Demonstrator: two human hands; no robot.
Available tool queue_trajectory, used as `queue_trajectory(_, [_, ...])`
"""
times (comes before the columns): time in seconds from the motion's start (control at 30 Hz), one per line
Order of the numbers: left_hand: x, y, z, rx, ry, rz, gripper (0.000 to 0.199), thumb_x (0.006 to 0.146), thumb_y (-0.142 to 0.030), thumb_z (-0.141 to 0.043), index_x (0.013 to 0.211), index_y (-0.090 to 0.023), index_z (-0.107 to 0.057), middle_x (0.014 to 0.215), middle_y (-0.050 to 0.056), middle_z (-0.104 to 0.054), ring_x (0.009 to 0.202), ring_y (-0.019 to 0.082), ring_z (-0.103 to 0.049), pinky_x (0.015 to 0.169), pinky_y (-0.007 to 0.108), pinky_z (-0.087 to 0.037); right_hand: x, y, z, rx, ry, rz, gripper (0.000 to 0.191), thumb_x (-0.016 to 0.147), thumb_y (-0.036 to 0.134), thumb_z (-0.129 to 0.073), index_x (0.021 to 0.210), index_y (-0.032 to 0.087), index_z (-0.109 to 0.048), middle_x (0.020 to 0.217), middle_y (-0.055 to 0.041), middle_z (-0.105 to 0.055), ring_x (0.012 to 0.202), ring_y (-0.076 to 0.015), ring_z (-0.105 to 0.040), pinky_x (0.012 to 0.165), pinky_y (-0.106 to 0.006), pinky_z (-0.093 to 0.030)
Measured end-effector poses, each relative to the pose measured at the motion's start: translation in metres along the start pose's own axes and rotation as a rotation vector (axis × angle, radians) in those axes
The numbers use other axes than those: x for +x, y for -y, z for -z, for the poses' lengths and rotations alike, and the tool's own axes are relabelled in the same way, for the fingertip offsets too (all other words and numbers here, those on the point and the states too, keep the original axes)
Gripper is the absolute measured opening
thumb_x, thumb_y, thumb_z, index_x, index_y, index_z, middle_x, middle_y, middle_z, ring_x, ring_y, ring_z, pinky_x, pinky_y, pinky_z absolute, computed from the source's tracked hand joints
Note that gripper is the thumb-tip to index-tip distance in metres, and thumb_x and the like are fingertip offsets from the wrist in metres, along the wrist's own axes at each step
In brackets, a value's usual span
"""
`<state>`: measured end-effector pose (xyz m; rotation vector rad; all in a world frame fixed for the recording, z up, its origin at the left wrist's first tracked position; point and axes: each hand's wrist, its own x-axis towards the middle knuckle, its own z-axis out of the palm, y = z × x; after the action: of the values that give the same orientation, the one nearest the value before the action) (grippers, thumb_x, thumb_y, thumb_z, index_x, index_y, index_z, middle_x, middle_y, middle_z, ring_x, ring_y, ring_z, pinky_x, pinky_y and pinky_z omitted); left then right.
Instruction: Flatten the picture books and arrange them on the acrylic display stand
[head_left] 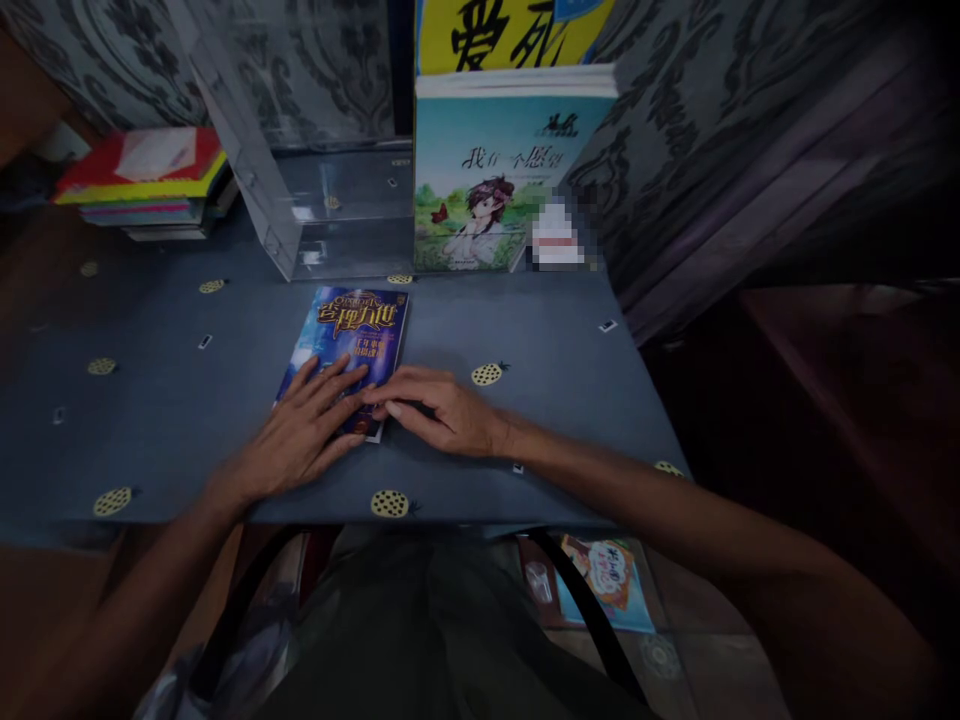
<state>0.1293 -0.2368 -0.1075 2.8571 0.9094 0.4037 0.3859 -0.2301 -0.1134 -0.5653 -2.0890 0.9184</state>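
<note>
Blue book (337,325), one: left hand (304,430) spread on cover, light pressure advised; right hand (450,415) curled at edge, pinch unclear.

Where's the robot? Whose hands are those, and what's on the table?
There's no robot here! These are a person's bare hands. The one picture comes from a camera on their head, looking forward and down.

The left hand lies flat on a blue book. The right hand has its fingers at the book's edge; I can't tell whether it grips. The book lies on a table with a pineapple-patterned cloth. Farther back are upright books, a clear stand and a book pile.
</note>
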Motion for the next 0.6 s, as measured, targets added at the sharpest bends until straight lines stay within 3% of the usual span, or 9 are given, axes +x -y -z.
queue_trajectory(0.33, [-0.002,0.0,-0.001,-0.002,-0.031,-0.009,0.062,0.099,-0.043,-0.056,0.155,-0.023,-0.041,0.157,0.012,-0.048,0.151,0.03,-0.034,0.127,0.054,-0.019,-0.001,-0.001,-0.007,-0.059,0.071,0.119,0.023,0.099,0.019,-0.052,0.11,0.016,-0.071,0.102,-0.0077,-0.076,0.101,-0.0189,-0.065,0.095,-0.039,-0.055])
queue_trajectory(0.47, [0.0,0.002,-0.001,-0.019,-0.017,0.056,0.05,0.101,-0.041,-0.053,0.148,-0.026,-0.049,0.153,0.008,-0.054,0.148,0.027,-0.041,0.125,0.053,-0.024,0.002,-0.006,-0.007,-0.143,0.027,0.034,0.023,0.099,0.021,-0.053,0.11,0.016,-0.072,0.102,-0.009,-0.076,0.105,-0.0207,-0.065,0.096,-0.041,-0.055])
queue_trajectory(0.6, [0.002,0.005,-0.001,-0.079,-0.013,0.12,0.046,0.102,-0.039,-0.049,0.146,-0.026,-0.052,0.148,0.008,-0.059,0.144,0.026,-0.047,0.123,0.053,-0.03,0.014,-0.02,0.002,-0.277,-0.053,-0.113,0.024,0.099,0.021,-0.054,0.116,0.018,-0.07,0.117,-0.0109,-0.074,0.117,-0.0234,-0.061,0.103,-0.047,-0.051])
